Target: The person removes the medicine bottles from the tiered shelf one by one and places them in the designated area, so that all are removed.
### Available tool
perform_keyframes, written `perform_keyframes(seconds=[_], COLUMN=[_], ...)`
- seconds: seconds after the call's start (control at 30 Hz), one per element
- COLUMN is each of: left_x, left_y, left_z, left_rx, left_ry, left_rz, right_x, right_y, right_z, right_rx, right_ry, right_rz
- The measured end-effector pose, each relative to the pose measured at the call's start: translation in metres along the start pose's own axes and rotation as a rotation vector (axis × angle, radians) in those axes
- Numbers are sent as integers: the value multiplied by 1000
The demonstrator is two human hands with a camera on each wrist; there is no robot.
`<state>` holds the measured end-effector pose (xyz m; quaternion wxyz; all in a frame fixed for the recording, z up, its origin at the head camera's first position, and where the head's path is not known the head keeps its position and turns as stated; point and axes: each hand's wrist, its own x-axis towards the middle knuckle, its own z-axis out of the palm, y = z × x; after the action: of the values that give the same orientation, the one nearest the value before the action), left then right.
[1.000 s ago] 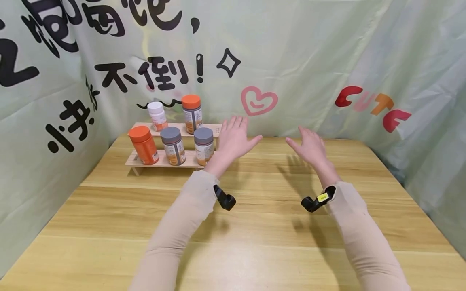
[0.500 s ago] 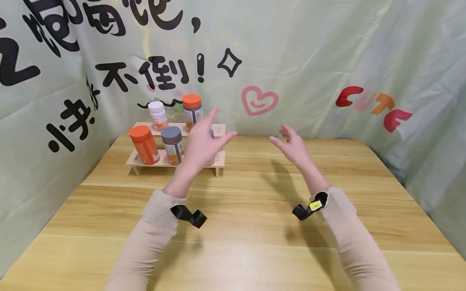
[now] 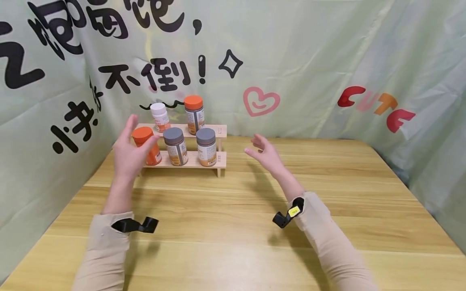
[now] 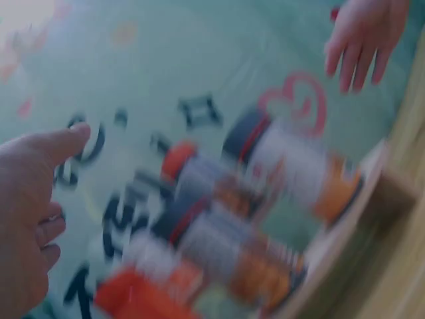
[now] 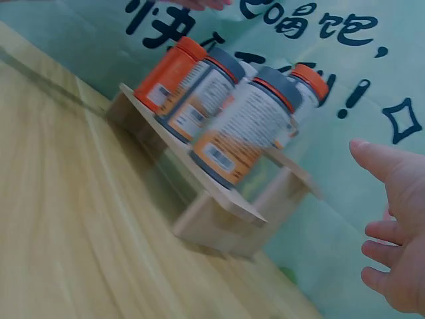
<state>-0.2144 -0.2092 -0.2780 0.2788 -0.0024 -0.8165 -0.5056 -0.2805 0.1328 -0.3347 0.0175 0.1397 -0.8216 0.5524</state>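
My left hand [image 3: 128, 158] hovers at the left end of a two-step wooden rack [image 3: 221, 160], fingers extended, holding nothing. It partly hides an orange jar [image 3: 154, 157] on the lower step; contact cannot be told. Beside that jar are two grey-capped jars, one in the middle [image 3: 176, 147] and one on the right [image 3: 206, 148]. On the upper step stand a small white-capped bottle [image 3: 160, 118] and a jar with an orange cap [image 3: 194, 116]. Right of the rack, my right hand [image 3: 268, 157] is in the air with loosely bent fingers and nothing in it.
The rack stands at the back left of a wooden table [image 3: 233, 226]. A pale green printed curtain [image 3: 306, 64] hangs behind the table and along both sides. Each wrist carries a black camera strap, such as the left one [image 3: 134, 225].
My left hand has swept left across the front of the rack, from its right end to the orange jar. The right hand has moved left towards the rack. The jars stay in place.
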Motion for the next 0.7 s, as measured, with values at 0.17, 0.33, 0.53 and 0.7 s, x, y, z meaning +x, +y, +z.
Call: perform_keyframes(seconds=[0.17,0.33,0.53,0.7], left_x=[4,6,9,13], left_y=[-39,-74,-110,-136], left_z=[-26,-40,-45,-44], left_rx=[-23,-7,19,30], left_ry=[-17,-118,-249,-347], left_rz=[-123,-173,-240,-273], right_x=[2,7,14,18], right_y=[1,5,13,23], right_z=[23,42,61,74], right_rx=[78,139,92,82], right_ry=[-47,-91,-127,-121], right_rz=[35,79,89,129])
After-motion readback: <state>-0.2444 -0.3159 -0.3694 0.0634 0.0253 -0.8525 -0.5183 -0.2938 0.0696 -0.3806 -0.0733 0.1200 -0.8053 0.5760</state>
